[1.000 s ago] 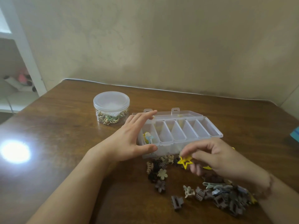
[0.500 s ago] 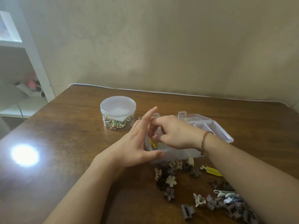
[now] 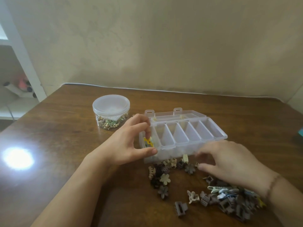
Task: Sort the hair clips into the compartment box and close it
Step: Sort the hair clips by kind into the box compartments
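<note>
A clear compartment box (image 3: 218, 137) lies open on the wooden table, its lid (image 3: 188, 115) folded back. My left hand (image 3: 126, 145) grips the box's left end, thumb on the front wall and index finger dipping into the leftmost compartment. In that compartment lie a yellow star clip (image 3: 148, 142) and other yellow clips. The other compartments look empty. My right hand (image 3: 229, 163) hovers, blurred, over the loose hair clips (image 3: 229, 200) in front of the box, fingers loosely curled and holding nothing I can see. A beige flower clip (image 3: 164, 179) lies among brown ones.
A round lidded plastic jar (image 3: 111, 110) of small gold and green trinkets stands left of the box. A white shelf unit (image 3: 19, 71) is beyond the table's left edge. A teal object (image 3: 300, 132) shows at the right edge. A light glare (image 3: 17, 158) sits on the table.
My right hand carried the yellow star clip to the leftmost compartment, left it there and has come back over the pile. My left hand's fingers have curled at the box's end.
</note>
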A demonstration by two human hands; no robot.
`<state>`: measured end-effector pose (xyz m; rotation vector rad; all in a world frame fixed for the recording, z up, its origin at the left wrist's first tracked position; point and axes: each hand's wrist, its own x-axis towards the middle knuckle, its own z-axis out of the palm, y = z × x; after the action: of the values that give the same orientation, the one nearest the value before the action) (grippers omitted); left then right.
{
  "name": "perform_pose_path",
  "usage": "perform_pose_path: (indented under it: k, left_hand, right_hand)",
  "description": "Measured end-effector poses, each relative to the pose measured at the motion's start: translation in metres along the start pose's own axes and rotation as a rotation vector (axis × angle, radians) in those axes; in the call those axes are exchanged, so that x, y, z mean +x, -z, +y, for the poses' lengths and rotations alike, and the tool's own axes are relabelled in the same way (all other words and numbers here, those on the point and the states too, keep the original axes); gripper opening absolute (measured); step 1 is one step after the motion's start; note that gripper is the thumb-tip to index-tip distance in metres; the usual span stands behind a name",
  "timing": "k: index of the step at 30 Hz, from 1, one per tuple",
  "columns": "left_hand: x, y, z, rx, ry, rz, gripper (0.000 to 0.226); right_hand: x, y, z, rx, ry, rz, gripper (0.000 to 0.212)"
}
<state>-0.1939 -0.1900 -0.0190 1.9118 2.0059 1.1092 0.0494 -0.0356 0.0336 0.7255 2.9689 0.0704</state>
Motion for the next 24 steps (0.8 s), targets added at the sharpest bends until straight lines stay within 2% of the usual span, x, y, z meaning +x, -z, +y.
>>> perform_pose_path:
  k: [2,8,10,13,15,17,21,24]
  left_hand:
    - [0.0,-0.001,0.0,-0.001,0.005,-0.009,0.039]
    - [-0.002,-0.001,0.002,-0.034,0.022,-0.009,0.037]
    - [-0.001,-0.001,0.002,-0.048,0.016,0.003,0.04]
    - [-0.001,-0.002,0.002,-0.03,-0.002,0.016,0.052]
    - [-0.001,-0.003,0.002,-0.006,-0.001,0.01,0.054]
    - [-0.001,-0.003,0.002,0.008,0.001,0.011,0.055]
    - [-0.001,-0.005,0.002,0.013,-0.014,0.035,0.058]
    - [-0.001,-0.004,0.002,0.009,-0.003,0.035,0.058]
  right_hand:
    - [0.002,-0.005,-0.001,-0.011,-0.02,-0.046,0.035]
    - [0.0,-0.003,-0.001,0.026,0.026,-0.066,0.022]
    - [-0.003,0.006,-0.001,0.222,0.016,-0.024,0.015]
    - [0.005,0.023,-0.007,0.634,0.058,0.124,0.021]
    - [0.022,0.031,-0.019,0.802,0.097,0.216,0.017]
    - [0.042,0.033,-0.033,0.909,0.083,0.232,0.012]
    - [0.073,0.022,-0.053,0.855,-0.003,0.134,0.01]
    - [0.081,0.017,-0.054,0.732,-0.034,0.181,0.012]
